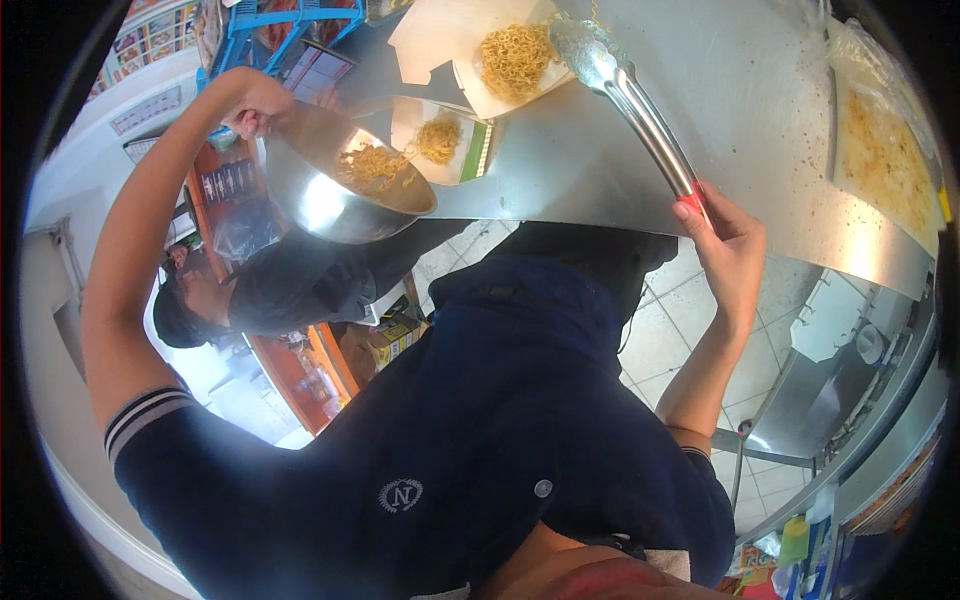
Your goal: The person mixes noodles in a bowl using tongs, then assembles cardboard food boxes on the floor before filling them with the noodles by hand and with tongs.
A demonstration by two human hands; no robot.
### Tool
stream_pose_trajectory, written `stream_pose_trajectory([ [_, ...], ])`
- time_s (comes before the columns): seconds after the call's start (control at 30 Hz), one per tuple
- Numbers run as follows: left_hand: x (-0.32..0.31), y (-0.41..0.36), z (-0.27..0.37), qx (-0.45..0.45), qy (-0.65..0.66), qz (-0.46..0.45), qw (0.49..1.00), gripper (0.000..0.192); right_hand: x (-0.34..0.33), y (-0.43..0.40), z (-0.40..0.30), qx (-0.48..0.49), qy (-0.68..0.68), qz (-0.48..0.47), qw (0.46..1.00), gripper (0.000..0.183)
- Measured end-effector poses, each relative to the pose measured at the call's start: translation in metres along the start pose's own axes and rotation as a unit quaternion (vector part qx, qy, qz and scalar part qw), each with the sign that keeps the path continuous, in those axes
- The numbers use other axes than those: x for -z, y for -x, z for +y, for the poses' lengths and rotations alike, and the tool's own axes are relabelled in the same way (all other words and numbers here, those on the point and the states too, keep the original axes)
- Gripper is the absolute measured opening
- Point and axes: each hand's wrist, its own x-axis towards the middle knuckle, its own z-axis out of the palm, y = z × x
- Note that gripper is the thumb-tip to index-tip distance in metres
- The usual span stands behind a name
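My left hand (259, 112) grips a steel mixing bowl (322, 195) at its rim and holds it tilted sideways. Noodles (375, 166) lie inside. In my right hand (724, 229) are metal tongs (652, 127) with red on the handle; whether their jaws touch anything is unclear. The jaws are beside fried noodles (516, 64) in an open paper takeaway box (486, 105) on the steel counter (570, 150). A smaller heap of noodles (437, 140) lies in another open box (471, 161) with a green panel, right of the bowl.
A blue rack (292, 19) stands at the upper left. At the right, a pale board or tray (885, 169) bears brown residue, with clear plastic at its edge. A person in a dark cap and dark clothes (300, 289) is at the left, near orange-brown shelving (300, 375).
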Motion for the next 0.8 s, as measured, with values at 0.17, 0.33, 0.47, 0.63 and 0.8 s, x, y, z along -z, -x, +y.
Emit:
stream_pose_trajectory([
  [0.17, 0.004, 0.007, 0.000, 0.008, -0.031, 0.042, 0.999, 0.028, 0.005, 0.006, 0.001, -0.015, 0.014, 0.000, 1.000, 0.054],
  [0.33, 0.002, 0.014, 0.008, 0.029, -0.042, 0.062, 0.997, 0.028, 0.007, 0.009, 0.004, -0.016, 0.008, -0.001, 1.000, 0.054],
  [0.47, -0.005, 0.019, 0.003, 0.009, -0.056, 0.098, 0.994, 0.024, 0.003, 0.011, 0.002, -0.008, 0.020, 0.005, 1.000, 0.054],
  [0.63, -0.007, 0.019, -0.014, -0.020, -0.011, 0.093, 0.995, 0.027, -0.001, 0.012, 0.004, -0.012, 0.029, -0.008, 0.999, 0.054],
  [0.8, -0.029, 0.025, -0.028, -0.077, -0.012, 0.149, 0.986, 0.021, -0.013, 0.017, 0.000, 0.008, 0.011, -0.023, 1.000, 0.051],
])
